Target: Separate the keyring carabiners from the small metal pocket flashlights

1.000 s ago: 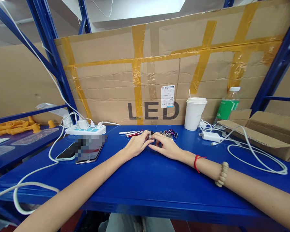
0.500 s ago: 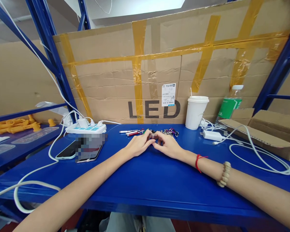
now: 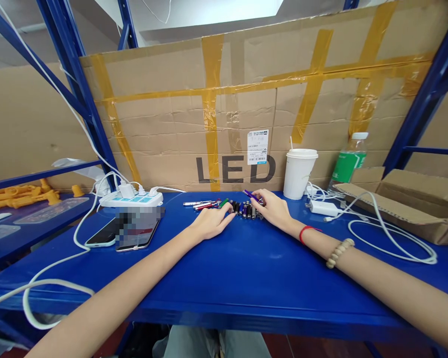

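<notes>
My right hand holds a slim purple metal tube, like a small pen light, tilted above the table between thumb and fingers. Under and beside that hand lies a row of short dark and silver tubes, partly covered by the fingers. My left hand rests at the row's left end, thumb and index finger apart. By its index fingertip is a green tube; whether the fingers touch it I cannot tell. Behind the left hand lie several silver and red tubes.
The blue table backs onto a cardboard sheet. At left are a power strip and two phones. At right stand a white cup, a bottle, a charger with cable and an open carton.
My hands were together at the middle; the right one has moved right and up and now has the purple tube. The row of tubes between the hands has come into view.
</notes>
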`<state>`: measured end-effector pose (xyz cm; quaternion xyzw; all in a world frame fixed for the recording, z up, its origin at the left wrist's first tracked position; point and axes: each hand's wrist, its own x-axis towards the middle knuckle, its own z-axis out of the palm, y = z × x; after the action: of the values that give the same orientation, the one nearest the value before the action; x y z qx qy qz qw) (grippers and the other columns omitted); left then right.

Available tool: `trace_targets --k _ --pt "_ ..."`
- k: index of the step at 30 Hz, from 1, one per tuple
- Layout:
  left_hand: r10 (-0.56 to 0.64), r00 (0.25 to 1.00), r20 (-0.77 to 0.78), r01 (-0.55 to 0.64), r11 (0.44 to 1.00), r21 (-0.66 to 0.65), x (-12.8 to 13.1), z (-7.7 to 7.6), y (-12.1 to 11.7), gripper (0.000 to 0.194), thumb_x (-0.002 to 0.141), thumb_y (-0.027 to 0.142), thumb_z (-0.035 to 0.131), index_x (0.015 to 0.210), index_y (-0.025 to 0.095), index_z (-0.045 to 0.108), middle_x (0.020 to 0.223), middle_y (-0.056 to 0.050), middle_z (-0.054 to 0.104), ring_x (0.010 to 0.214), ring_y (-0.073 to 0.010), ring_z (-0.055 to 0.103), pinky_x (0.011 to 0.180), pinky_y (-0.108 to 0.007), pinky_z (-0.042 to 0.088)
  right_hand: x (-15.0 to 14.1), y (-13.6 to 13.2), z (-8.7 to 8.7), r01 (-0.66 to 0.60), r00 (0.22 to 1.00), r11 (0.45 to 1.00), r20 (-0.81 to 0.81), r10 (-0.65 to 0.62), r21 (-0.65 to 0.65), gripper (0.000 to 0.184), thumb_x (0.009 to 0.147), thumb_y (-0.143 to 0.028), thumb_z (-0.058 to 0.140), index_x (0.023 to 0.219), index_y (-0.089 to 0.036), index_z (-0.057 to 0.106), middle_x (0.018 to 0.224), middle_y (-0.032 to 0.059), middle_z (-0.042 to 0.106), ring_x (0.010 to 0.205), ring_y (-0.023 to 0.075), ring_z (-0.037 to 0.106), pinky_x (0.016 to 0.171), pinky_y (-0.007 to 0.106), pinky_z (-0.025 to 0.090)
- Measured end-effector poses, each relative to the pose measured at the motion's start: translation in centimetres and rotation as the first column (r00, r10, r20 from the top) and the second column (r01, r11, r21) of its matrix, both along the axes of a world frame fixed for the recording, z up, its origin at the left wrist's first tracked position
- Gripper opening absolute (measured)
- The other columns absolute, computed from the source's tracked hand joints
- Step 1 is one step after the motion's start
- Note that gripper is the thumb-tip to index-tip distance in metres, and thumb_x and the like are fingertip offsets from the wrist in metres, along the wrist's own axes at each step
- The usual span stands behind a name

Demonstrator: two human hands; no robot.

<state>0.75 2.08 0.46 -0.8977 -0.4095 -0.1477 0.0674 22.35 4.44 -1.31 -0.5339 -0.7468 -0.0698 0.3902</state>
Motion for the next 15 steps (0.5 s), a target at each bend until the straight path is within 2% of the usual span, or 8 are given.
trace_targets --k 3,7,12,15 --pt "-0.01 1.0 -0.005 0.01 1.0 0.016 0.0 0.0 0.0 0.034 0.091 0.039 0.021 0.107 0.019 0.044 0.071 -0.004 0.064 0.068 -0.0197 0.062 0.06 -0.027 0.042 0.7 0.6 -0.4 0.054 0.998 0.998 0.036 -0.053 -0.026 0.022 0.083 -0.033 0.042 0.091 -0.023 0.06 0.09 0.002 0.062 0.089 0.0167 0.056 0.062 0.024 0.038" --pt "-0.01 1.0 -0.011 0.01 1.0 0.023 -0.1 -0.1 0.1 0.036 0.091 0.04 0.02 0.108 0.019 0.044 0.07 -0.004 0.064 0.068 -0.0197 0.062 0.061 -0.026 0.043 0.9 0.9 -0.6 0.074 0.997 0.996 -0.016 -0.075 -0.051 0.02 0.082 -0.031 0.044 0.089 -0.023 0.061 0.087 0.001 0.062 0.082 0.0153 0.057 0.06 0.023 0.038" --pt "-0.038 0.999 0.028 0.037 0.998 0.042 -0.1 -0.3 0.2 0.032 0.091 0.038 0.022 0.106 0.019 0.044 0.073 -0.003 0.062 0.068 -0.0189 0.061 0.062 -0.028 0.044 0.4 0.6 -0.4 0.02 0.994 1.0 -0.105 -0.02 -0.004 0.018 0.08 -0.032 0.047 0.088 -0.023 0.061 0.077 -0.0001 0.06 0.068 0.0132 0.055 0.057 0.023 0.039" --pt "-0.073 0.996 0.054 0.067 0.992 0.109 -0.1 -0.4 0.3 0.029 0.09 0.034 0.027 0.103 0.017 0.046 0.086 -0.006 0.061 0.079 -0.019 0.059 0.071 -0.03 0.045 -0.1 0.2 -0.3 -0.037 0.994 0.999 -0.105 0.04 0.035 0.019 0.082 -0.031 0.046 0.092 -0.023 0.06 0.08 0.0005 0.059 0.066 0.0124 0.055 0.059 0.023 0.04"
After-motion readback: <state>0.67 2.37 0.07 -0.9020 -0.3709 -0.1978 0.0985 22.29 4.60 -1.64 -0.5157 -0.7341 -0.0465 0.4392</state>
